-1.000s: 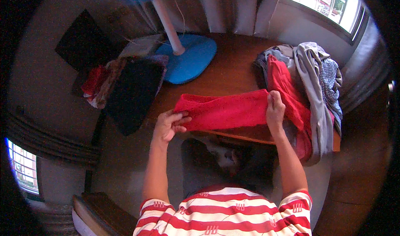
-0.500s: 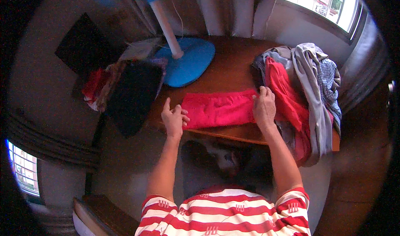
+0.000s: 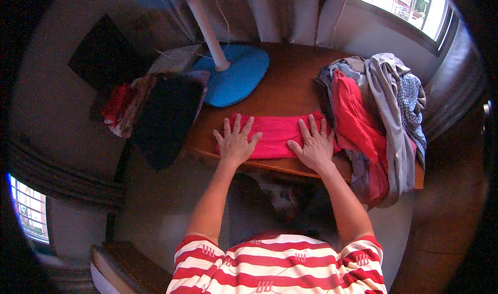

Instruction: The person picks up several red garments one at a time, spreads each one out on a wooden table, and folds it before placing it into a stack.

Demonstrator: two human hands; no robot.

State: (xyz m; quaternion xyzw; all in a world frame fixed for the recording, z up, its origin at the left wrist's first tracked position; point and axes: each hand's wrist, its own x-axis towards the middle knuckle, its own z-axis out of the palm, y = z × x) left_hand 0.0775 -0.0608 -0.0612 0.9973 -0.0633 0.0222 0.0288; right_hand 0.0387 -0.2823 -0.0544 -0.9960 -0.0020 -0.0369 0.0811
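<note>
A: Nearest entry?
B: Hands, two: left hand (image 3: 237,146), right hand (image 3: 316,147). Fingers spread wide, palms down, nothing pinched.
A: Beneath the fingers?
B: Pink-red cloth (image 3: 277,135), one, band-shaped, flat on the brown table (image 3: 290,86), spanning between both hands. Laying-out looks done; slight creases left.
A: Right of the right fingers?
B: Garment heap (image 3: 385,110), grey, red and patterned; just beside, loose, seemingly all left to do.
A: Left of the left fingers?
B: Dark cloth (image 3: 166,112), one, apart, lying flatter; whether finished, cannot tell.
A: Beyond the fingertips?
B: Blue base (image 3: 241,76), one, with white pole (image 3: 207,34); farthest, pale curtain (image 3: 290,14).
</note>
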